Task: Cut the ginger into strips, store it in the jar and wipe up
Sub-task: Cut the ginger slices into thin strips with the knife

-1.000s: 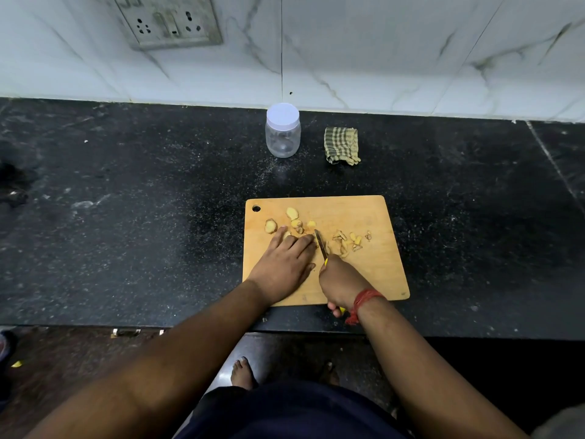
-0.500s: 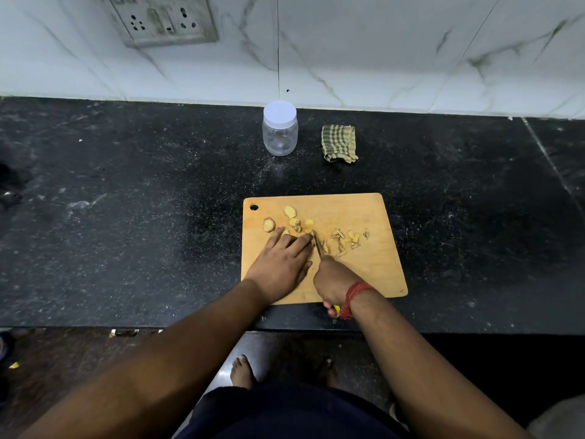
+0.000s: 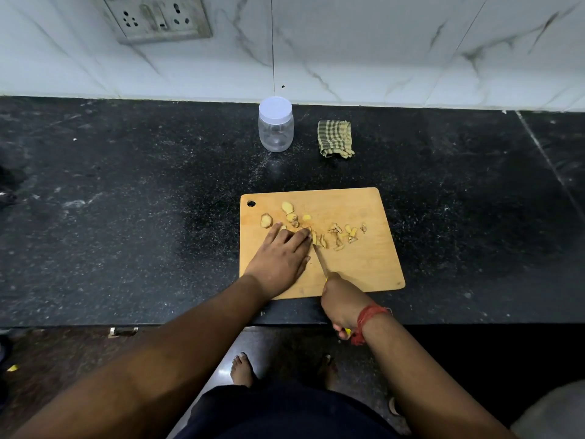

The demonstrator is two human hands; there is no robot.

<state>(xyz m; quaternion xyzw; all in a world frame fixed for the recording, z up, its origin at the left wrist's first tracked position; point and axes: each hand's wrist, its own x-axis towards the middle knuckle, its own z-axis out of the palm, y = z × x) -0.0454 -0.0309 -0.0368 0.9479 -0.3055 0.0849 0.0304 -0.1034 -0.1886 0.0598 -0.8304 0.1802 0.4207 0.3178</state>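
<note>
Knife [image 3: 319, 258] beside ginger [image 3: 316, 239] (on board [image 3: 364, 264])

A black speckled stone countertop [image 3: 126, 217] runs the full width, with pale scuffs toward its left side and a thin seam near its right end. Behind its back edge rises a white marble-veined tiled wall [image 3: 380, 52], carrying a grey switch-and-socket plate [image 3: 158, 17] at upper left. Below the front edge lies a dark glossy floor [image 3: 57, 369].
</note>
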